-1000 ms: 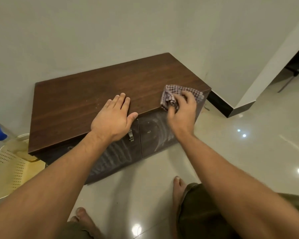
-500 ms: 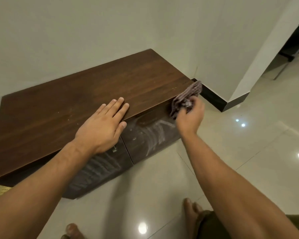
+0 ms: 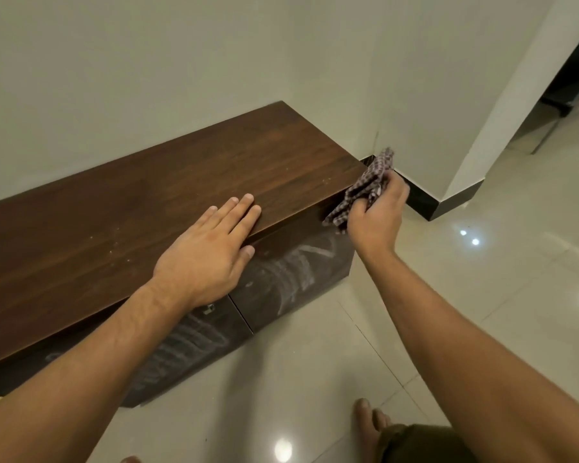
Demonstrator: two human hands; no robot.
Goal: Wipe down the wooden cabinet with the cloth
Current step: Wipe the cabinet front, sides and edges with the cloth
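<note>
My left hand [image 3: 204, 259] lies flat, fingers together and stretched out, on the top of the low dark-brown wooden cabinet [image 3: 168, 202], with the thumb hanging over the front edge; it grips nothing, and I judge that I keep it there to lean on and steady my body while I bend toward the far end. My right hand [image 3: 375, 222] is closed around the small crumpled checked cloth [image 3: 368, 185], purple and white, and it holds the cloth against the right end of the cabinet, just at the corner where the top meets the side. One part of the cloth stands up above my fingers and another part hangs below them, so I think only the middle of it really presses on the wood. I hold it bunched like this because a thick wad gives a firmer pressure on a narrow edge. The two glossy dark doors [image 3: 291, 272] under my left hand carry pale streaks, probably marks of wiping, and there are small light specks on the top near my left fingers, so the top seems not finished. The side panel of the cabinet behind my right hand is hidden from me, and I cannot tell how much of the cloth touches it. The left end of the cabinet is cut off by the border, my left forearm covers a part of the front, and a small metal handle [image 3: 209, 309] shows only partly beneath my wrist.
</note>
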